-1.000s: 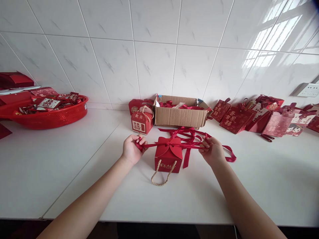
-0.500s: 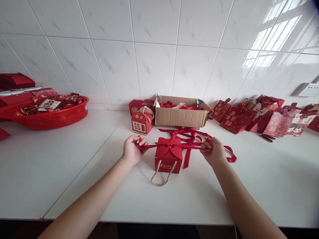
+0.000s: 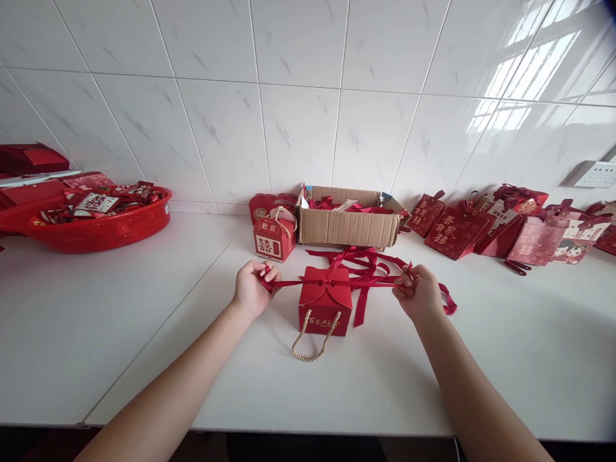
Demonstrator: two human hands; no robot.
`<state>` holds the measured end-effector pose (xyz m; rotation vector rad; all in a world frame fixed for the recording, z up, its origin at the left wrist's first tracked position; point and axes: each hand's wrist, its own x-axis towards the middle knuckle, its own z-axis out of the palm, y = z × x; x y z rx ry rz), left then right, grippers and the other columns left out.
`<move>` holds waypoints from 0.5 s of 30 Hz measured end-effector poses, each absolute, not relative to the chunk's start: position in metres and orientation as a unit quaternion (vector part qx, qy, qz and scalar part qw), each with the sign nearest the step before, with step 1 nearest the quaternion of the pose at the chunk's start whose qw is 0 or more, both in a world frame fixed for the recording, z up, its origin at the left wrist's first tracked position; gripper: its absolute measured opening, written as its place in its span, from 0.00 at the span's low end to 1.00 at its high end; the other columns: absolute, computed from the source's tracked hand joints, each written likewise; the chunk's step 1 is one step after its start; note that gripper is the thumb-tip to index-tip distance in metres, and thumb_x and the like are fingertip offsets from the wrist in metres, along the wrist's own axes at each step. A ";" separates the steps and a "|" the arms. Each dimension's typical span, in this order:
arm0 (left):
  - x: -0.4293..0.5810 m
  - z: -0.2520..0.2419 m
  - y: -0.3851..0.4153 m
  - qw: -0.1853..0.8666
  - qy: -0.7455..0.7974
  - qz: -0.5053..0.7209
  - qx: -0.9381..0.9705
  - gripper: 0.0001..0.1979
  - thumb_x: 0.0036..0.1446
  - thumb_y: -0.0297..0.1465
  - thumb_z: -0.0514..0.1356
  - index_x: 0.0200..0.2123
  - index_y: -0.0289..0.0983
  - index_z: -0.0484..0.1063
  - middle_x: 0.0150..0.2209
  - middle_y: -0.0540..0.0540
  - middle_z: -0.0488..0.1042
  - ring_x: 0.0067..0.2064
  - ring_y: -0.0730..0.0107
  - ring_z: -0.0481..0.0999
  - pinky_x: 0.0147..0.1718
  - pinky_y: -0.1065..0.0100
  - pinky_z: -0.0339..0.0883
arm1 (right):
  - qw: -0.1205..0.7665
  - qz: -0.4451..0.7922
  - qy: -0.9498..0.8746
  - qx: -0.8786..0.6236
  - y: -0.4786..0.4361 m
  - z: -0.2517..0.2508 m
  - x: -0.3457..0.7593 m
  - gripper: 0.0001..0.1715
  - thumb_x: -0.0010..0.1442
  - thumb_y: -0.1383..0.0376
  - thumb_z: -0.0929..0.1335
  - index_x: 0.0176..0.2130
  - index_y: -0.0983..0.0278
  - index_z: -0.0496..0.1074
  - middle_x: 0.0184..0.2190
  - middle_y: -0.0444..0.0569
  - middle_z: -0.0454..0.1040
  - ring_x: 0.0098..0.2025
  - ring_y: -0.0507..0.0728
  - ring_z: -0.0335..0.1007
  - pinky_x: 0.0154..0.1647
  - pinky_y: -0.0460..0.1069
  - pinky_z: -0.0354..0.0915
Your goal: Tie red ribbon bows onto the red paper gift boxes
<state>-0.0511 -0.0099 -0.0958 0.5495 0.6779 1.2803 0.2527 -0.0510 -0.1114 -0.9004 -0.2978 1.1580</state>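
A red gift box with gold lettering stands upright on the white table, its curved top flaps folded together. A red ribbon runs across the top, with a small knot at the middle of the flaps. To the left of the box, my left hand is closed around one end of the ribbon. On the right, my right hand pinches the other end, and the ribbon is stretched taut between them. A twisted gold cord handle hangs down the box's front onto the table. Loose ribbon lies in loops behind the box.
Behind is a cardboard box holding red ribbon, with a small red box beside it. At far left sits a red plastic basket of wrapped sweets. Several red gift bags lean along the tiled wall at right.
My hands have moved slightly farther apart, the left one leftward and the right one rightward, each still holding the ribbon. The gift box has stayed in place.
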 end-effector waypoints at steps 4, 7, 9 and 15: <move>-0.053 -0.094 -0.009 0.708 0.308 0.581 0.256 0.10 0.40 0.25 0.51 0.14 0.37 0.50 0.15 0.53 0.51 0.18 0.76 0.53 0.18 0.73 0.56 | 0.739 0.515 -0.128 -0.415 -0.052 -0.108 0.255 0.04 0.40 0.72 0.62 0.21 0.64 0.61 0.11 0.35 0.53 0.13 0.45 0.42 0.11 0.41 0.45; -0.054 -0.092 -0.008 0.704 0.311 0.579 0.269 0.09 0.40 0.25 0.51 0.14 0.36 0.52 0.14 0.52 0.51 0.18 0.76 0.54 0.18 0.73 0.56 | 0.748 0.501 -0.124 -0.418 -0.052 -0.106 0.256 0.04 0.40 0.72 0.62 0.20 0.64 0.60 0.11 0.36 0.53 0.14 0.44 0.44 0.11 0.40 0.47; -0.056 -0.090 -0.008 0.699 0.315 0.578 0.277 0.09 0.40 0.25 0.51 0.13 0.36 0.53 0.14 0.52 0.52 0.18 0.75 0.54 0.19 0.73 0.57 | 0.755 0.489 -0.124 -0.418 -0.053 -0.105 0.258 0.05 0.39 0.72 0.62 0.20 0.63 0.59 0.12 0.36 0.54 0.14 0.44 0.46 0.12 0.40 0.48; -0.059 -0.086 -0.005 0.675 0.326 0.588 0.306 0.09 0.39 0.25 0.51 0.12 0.36 0.54 0.14 0.51 0.54 0.19 0.75 0.57 0.22 0.73 0.61 | 0.765 0.468 -0.135 -0.421 -0.054 -0.105 0.264 0.06 0.38 0.72 0.62 0.19 0.63 0.57 0.13 0.36 0.55 0.15 0.44 0.47 0.14 0.41 0.52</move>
